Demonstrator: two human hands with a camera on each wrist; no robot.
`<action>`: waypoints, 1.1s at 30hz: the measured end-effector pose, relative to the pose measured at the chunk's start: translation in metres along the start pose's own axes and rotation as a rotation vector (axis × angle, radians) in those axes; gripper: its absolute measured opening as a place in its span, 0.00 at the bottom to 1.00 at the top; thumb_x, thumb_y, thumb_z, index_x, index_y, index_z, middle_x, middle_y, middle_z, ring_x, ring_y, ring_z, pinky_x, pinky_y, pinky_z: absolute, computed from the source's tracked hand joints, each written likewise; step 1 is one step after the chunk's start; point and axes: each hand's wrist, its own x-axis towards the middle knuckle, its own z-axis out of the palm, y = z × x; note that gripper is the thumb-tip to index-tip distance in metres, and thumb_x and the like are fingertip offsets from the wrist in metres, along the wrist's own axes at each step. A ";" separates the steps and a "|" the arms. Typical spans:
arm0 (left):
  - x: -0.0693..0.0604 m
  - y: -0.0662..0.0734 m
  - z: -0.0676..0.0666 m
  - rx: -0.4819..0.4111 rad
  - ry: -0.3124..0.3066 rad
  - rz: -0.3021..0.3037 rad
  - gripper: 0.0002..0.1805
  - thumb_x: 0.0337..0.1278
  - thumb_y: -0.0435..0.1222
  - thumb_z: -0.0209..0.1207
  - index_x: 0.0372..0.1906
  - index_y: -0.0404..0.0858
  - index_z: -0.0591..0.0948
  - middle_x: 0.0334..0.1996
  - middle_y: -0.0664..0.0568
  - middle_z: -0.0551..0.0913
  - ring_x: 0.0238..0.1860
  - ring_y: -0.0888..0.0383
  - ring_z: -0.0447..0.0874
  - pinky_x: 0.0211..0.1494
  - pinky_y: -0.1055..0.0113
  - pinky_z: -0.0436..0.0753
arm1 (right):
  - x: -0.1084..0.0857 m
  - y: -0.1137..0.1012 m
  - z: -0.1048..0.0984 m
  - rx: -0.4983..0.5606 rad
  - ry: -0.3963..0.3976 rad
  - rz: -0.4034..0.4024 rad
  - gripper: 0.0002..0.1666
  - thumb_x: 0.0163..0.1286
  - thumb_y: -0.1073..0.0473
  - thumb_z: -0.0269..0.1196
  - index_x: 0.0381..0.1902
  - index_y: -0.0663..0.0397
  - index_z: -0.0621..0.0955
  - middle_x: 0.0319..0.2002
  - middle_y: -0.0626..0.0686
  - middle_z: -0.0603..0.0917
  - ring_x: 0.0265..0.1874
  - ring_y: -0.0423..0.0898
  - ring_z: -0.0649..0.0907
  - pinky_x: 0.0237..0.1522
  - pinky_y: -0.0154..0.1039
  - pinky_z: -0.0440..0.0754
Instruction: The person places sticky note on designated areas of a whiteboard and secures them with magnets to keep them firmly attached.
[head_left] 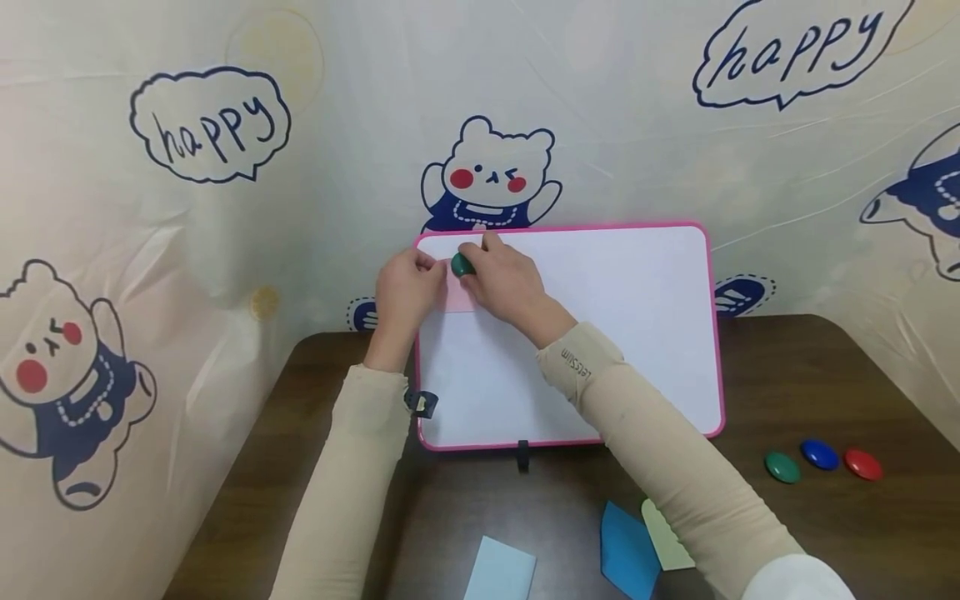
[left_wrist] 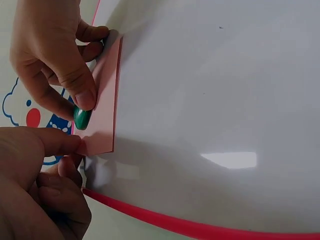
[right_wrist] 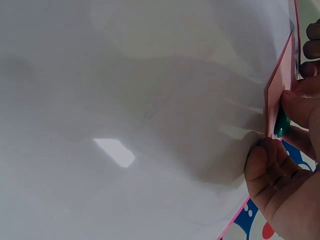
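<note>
A white board with a pink rim [head_left: 600,333] stands propped on the table, a pink sheet of paper [head_left: 459,300] lying against its upper left corner. My left hand [head_left: 408,287] pinches the left edge of this paper between thumb and forefinger, as the left wrist view shows at the paper's near corner [left_wrist: 97,142]. With thumb and forefinger my right hand [head_left: 506,279] holds a round green magnet [head_left: 461,265] over the pink paper. In the right wrist view the magnet [right_wrist: 282,124] sits on or very near the sheet; its far side is hidden.
Green [head_left: 782,467], blue [head_left: 820,454] and red [head_left: 863,464] magnets lie on the table at right. Light blue [head_left: 501,571], blue [head_left: 628,550] and pale green papers [head_left: 666,537] lie in front, the last partly under the right sleeve. A black clip [head_left: 522,456] marks the board's lower edge.
</note>
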 end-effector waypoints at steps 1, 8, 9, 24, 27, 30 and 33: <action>0.000 0.000 0.000 0.002 0.000 0.001 0.14 0.71 0.43 0.59 0.42 0.35 0.82 0.34 0.45 0.80 0.36 0.49 0.77 0.36 0.60 0.77 | -0.001 0.001 0.000 0.001 -0.001 0.003 0.26 0.74 0.50 0.62 0.67 0.49 0.76 0.46 0.55 0.74 0.38 0.47 0.77 0.43 0.39 0.81; -0.005 -0.001 0.001 0.015 -0.005 0.019 0.13 0.71 0.42 0.58 0.41 0.35 0.82 0.33 0.45 0.79 0.35 0.49 0.76 0.35 0.60 0.76 | -0.007 0.009 -0.002 0.026 0.009 0.038 0.24 0.76 0.54 0.59 0.68 0.48 0.75 0.45 0.54 0.74 0.37 0.47 0.76 0.40 0.39 0.80; -0.006 -0.001 0.001 0.011 -0.008 0.024 0.12 0.70 0.41 0.58 0.41 0.35 0.82 0.33 0.45 0.79 0.35 0.49 0.76 0.34 0.60 0.76 | -0.009 0.010 -0.003 0.034 0.010 0.047 0.24 0.76 0.54 0.58 0.68 0.48 0.74 0.45 0.54 0.74 0.37 0.47 0.76 0.40 0.39 0.80; -0.030 -0.030 -0.005 0.018 -0.156 0.147 0.17 0.66 0.50 0.63 0.33 0.40 0.80 0.27 0.48 0.79 0.31 0.50 0.77 0.31 0.61 0.79 | -0.050 0.033 -0.005 0.080 -0.049 0.166 0.29 0.76 0.52 0.60 0.72 0.50 0.72 0.48 0.55 0.75 0.39 0.47 0.76 0.40 0.40 0.80; -0.037 -0.036 -0.004 -0.010 -0.189 0.165 0.13 0.68 0.48 0.62 0.36 0.42 0.81 0.31 0.49 0.80 0.34 0.50 0.78 0.36 0.60 0.82 | -0.060 0.037 -0.003 0.107 -0.032 0.171 0.28 0.75 0.52 0.60 0.70 0.50 0.74 0.47 0.55 0.76 0.38 0.47 0.77 0.40 0.40 0.80; -0.045 -0.042 -0.004 -0.033 -0.219 0.161 0.08 0.70 0.44 0.61 0.41 0.44 0.82 0.36 0.51 0.81 0.37 0.51 0.79 0.43 0.58 0.84 | -0.071 0.041 -0.001 0.119 -0.006 0.155 0.26 0.75 0.53 0.61 0.68 0.52 0.76 0.45 0.54 0.77 0.37 0.47 0.77 0.40 0.39 0.81; -0.054 -0.045 -0.005 -0.067 -0.253 0.164 0.06 0.72 0.40 0.59 0.45 0.45 0.83 0.40 0.51 0.82 0.41 0.50 0.80 0.49 0.54 0.84 | -0.083 0.045 0.001 0.122 0.024 0.124 0.25 0.74 0.54 0.62 0.65 0.53 0.78 0.43 0.54 0.78 0.35 0.45 0.77 0.39 0.38 0.81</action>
